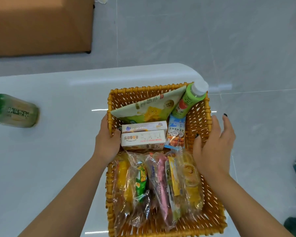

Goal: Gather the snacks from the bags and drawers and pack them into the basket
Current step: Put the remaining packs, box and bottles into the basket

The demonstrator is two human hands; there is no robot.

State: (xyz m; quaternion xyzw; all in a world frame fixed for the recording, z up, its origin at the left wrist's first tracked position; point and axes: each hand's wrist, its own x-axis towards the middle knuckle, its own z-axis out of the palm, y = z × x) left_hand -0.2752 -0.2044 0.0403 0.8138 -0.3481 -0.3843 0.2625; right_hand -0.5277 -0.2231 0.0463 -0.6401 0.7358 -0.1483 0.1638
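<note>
Together, left hand grips the basket rim; right hand rests opposite.

Bright, glare on table; edges blurred.

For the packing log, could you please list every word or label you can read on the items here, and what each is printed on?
"NESCAFE", partly creased: blue coffee sachets in the basket.
"OATS COOKIES", upside down: white cookie box.
Chinese characters on the green snack bag, the cookie box, the sachets and the green bottle lying on the table: present, not reliably readable.
Wrapped snacks in front: print too crumpled to read.
</note>
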